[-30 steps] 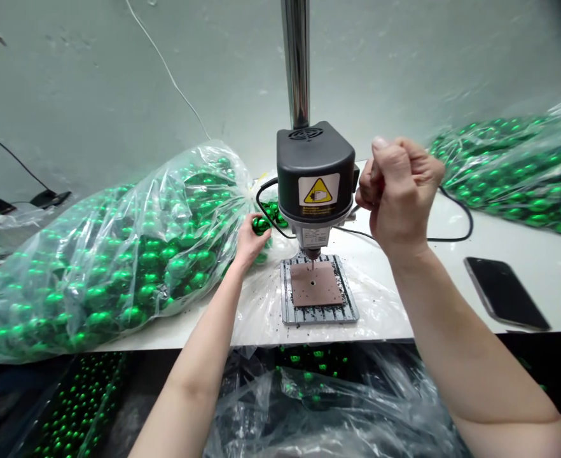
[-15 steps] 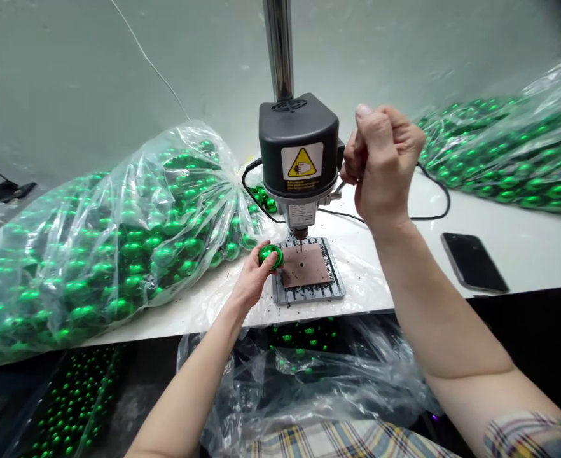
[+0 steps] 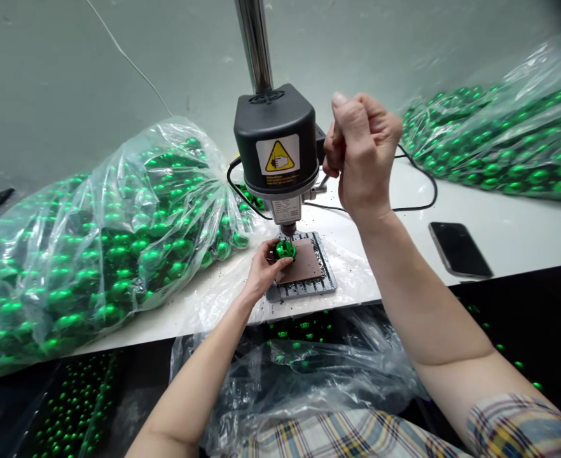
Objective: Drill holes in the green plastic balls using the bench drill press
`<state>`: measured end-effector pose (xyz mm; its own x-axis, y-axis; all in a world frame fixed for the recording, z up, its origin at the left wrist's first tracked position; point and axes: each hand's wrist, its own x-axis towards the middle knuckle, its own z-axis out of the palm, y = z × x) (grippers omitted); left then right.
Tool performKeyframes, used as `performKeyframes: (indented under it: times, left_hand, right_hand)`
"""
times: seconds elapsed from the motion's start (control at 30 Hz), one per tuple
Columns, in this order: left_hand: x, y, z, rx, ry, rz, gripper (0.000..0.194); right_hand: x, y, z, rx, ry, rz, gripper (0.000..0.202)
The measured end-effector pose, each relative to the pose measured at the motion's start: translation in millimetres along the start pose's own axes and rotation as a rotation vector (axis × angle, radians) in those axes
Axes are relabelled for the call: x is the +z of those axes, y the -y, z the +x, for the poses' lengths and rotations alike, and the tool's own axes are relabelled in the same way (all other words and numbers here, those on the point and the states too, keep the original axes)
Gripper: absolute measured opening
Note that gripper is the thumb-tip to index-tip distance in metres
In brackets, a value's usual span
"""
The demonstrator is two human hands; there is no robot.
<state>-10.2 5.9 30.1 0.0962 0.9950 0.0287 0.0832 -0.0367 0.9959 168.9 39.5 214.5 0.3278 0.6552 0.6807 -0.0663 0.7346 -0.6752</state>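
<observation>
My left hand (image 3: pixel 266 264) is closed around a shiny green ball (image 3: pixel 285 250), fingers and thumb on its left and near sides. The ball sits under the chuck of a small drill press (image 3: pixel 275 140), over the brown board (image 3: pixel 309 259) on the grey slotted base (image 3: pixel 328 283). Whether the bit touches the ball I cannot tell. To the right of the black motor housing, my right hand (image 3: pixel 364 146) is raised in a fist around the feed lever (image 3: pixel 325 182); most of the lever is hidden by the fingers.
A large clear bag of green balls (image 3: pixel 118 248) lies left on the white table (image 3: pixel 395 184), another bag (image 3: pixel 509 146) at the back right. A phone (image 3: pixel 459 249) lies near the right edge. Below the front edge hangs an open plastic bag (image 3: pixel 318 375) with green balls inside. Dark shavings surround the base.
My left hand has carried the green ball right, from beside the board to under the drill chuck. My right hand stays at the lever. The whole view has shifted slightly.
</observation>
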Motion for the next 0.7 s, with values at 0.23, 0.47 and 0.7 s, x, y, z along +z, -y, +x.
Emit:
performKeyframes:
  times: [0.23,0.47,0.7]
  left_hand:
    - [9.4,6.4,3.5,0.047,-0.085,0.009,0.057]
    - [6.5,2.3,-0.9,0.042,-0.040,-0.046,0.061]
    - [11.8,5.0,-2.5,0.088,-0.069,0.093,0.055]
  right_hand:
    - [-0.5,-1.3,1.4,0.012,0.007,-0.009,0.064]
    - [0.0,-1.4,0.3,-0.024,0.000,0.010,0.065]
    - [1.1,4.3,-2.1,-0.005,-0.020,-0.008,0.066]
